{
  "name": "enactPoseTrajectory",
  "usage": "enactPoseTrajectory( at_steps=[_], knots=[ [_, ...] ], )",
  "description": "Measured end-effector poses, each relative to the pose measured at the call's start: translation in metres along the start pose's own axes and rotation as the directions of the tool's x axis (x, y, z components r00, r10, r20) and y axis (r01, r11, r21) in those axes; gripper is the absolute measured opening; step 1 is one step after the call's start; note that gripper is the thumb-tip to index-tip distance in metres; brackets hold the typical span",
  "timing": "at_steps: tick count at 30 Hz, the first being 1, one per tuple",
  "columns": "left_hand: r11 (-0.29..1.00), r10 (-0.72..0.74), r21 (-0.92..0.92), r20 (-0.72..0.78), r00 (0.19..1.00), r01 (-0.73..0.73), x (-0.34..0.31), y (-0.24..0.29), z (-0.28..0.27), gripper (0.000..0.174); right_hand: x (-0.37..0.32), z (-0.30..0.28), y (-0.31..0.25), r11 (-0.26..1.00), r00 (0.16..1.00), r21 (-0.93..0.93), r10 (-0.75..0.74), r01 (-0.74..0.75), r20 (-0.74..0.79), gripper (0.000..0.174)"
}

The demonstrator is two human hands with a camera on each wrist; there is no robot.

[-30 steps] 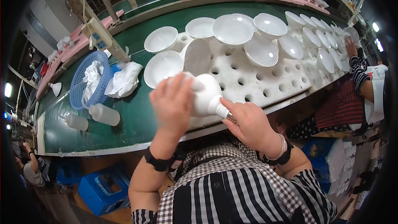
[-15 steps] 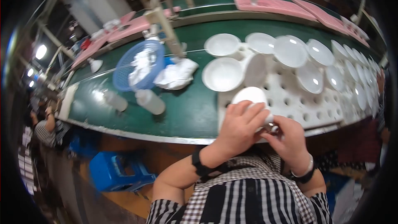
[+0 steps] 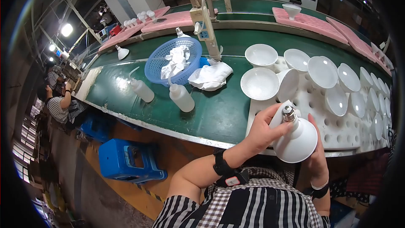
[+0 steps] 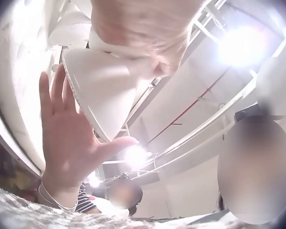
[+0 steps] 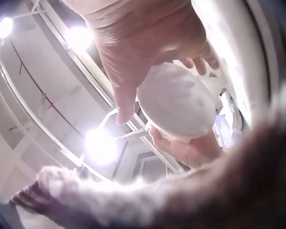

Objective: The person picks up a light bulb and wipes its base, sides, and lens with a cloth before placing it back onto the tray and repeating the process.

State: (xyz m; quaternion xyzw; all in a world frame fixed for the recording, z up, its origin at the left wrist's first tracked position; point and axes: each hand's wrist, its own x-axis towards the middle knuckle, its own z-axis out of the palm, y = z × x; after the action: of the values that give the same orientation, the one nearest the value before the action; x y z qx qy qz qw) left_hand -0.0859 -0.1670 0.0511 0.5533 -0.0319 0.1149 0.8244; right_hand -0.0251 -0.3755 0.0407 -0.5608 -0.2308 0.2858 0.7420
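Observation:
My left hand [image 3: 266, 130] grips a white, cone-shaped lamp bulb [image 3: 296, 143] round its neck, thumb just below the metal screw base [image 3: 289, 113]. The bulb is tilted, base up and its wide face turned down. A white, cloth-like piece [image 3: 276, 118] shows between the left fingers and the bulb. My right hand [image 3: 318, 156] is at the far side of the wide rim, partly hidden behind the bulb. In the left wrist view the right hand's fingers [image 4: 57, 98] are spread and straight beside the rim. The ribbed lens face [image 5: 178, 102] shows in the right wrist view.
A white foam board [image 3: 337, 137] with holes holds several bulbs [image 3: 322, 71], right of my hands. To the left are two squeeze bottles [image 3: 182, 99], a blue basket [image 3: 154, 65] with cloths, and a white cloth [image 3: 211, 76]. A blue stool [image 3: 122, 160] stands below the green table [image 3: 211, 118].
The head view has swung left. The bulb has turned so that its screw base points up. My right hand has let go of the base and opened beside the rim; my left grips the neck.

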Motion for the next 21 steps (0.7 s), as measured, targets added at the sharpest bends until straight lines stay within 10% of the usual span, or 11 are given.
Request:
enactPoseTrajectory(
  at_steps=[9,15,19,21],
  knots=[
    [0.978,-0.073,-0.203,-0.092,0.993,0.053,-0.001,-0.009,0.004,0.051,0.012,0.016,0.019,0.865,0.996,0.502,-0.067,0.027,0.061,0.124],
    [0.956,-0.013,-0.292,-0.027,1.0,0.005,0.002,0.003,0.005,0.047,0.018,0.015,0.021,0.888,0.986,0.458,-0.106,0.037,0.126,0.122],
    [0.973,-0.151,-0.198,-0.154,0.976,0.119,0.01,-0.003,-0.006,0.044,0.019,0.012,0.016,0.928,0.995,0.366,-0.03,0.062,-0.092,0.119],
    [0.998,0.056,-0.02,-0.248,0.967,-0.063,0.01,-0.002,-0.013,0.041,0.019,0.007,0.016,0.921,0.992,0.38,-0.043,0.085,-0.119,0.114]
  ],
)
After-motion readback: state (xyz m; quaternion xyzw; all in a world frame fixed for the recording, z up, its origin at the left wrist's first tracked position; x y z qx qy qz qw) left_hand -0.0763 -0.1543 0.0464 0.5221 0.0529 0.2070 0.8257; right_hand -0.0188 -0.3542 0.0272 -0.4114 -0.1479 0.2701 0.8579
